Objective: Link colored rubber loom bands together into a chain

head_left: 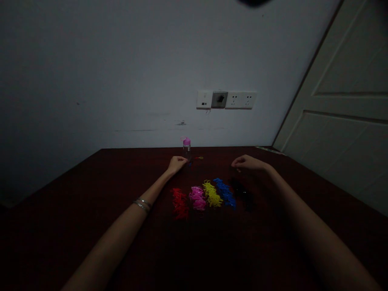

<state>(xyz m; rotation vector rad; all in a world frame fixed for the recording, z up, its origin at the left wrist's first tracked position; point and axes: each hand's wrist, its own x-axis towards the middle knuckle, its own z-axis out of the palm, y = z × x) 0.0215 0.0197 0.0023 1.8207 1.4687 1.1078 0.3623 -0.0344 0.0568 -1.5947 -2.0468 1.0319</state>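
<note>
My left hand (177,164) has its fingers pinched together at the near side of a clear bottle with a pink cap (186,142). A small blue piece (190,164) shows by its fingertips; whether it is gripped is hard to tell. Just right of the bottle lies a red and yellow looped band (198,158). My right hand (247,162) is closed over the table, above the black pile (243,193); anything between its fingers is too small to make out. Nearer me are piles of red bands (180,205), pink bands (197,198), yellow bands (212,194) and blue bands (224,192).
The dark reddish table (145,157) ends at a grey wall (136,72). Sockets and a switch (226,100) are on the wall. A white panelled door (342,109) stands at the right. The light is dim.
</note>
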